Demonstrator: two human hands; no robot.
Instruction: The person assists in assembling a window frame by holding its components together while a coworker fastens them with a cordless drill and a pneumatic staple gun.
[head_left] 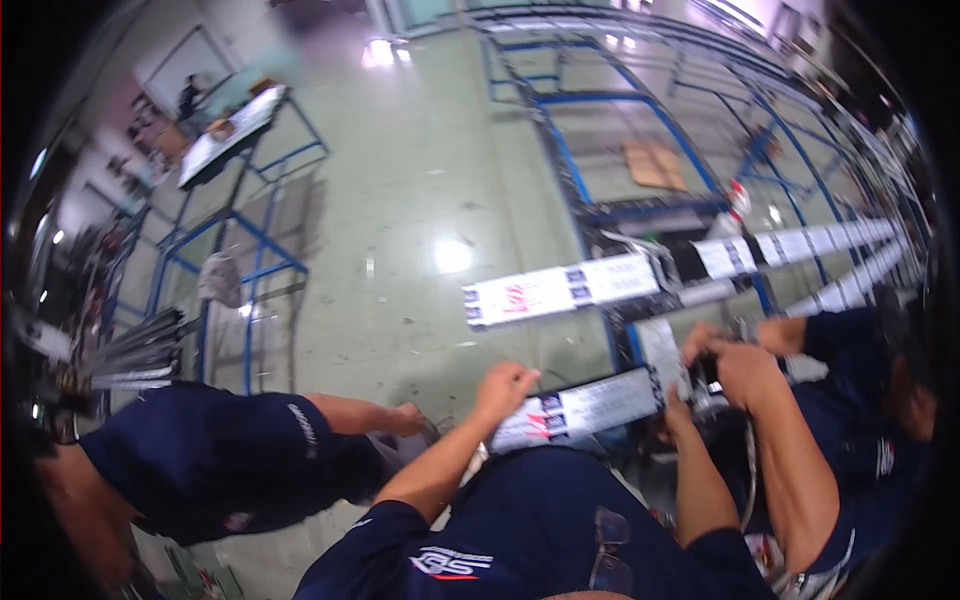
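A long flat strip (600,408) in white film with black and red print lies across the front of my body. My left hand (503,392) is closed at its left end, with the fingers curled at the far edge. At the right end, my right hand (676,412) holds the strip, its fingers partly hidden. A short pale piece (660,350) meets the strip there at an angle. Farther out lies a second printed strip (560,292), roughly parallel to the near one.
At right, a co-worker's hands (735,365) work close beside my right hand. Another person in a dark shirt (215,455) stands at left. Blue metal frames (600,98) bear long wrapped profiles (820,243). A panel table (235,135) stands far left, a distant person (190,97) behind it.
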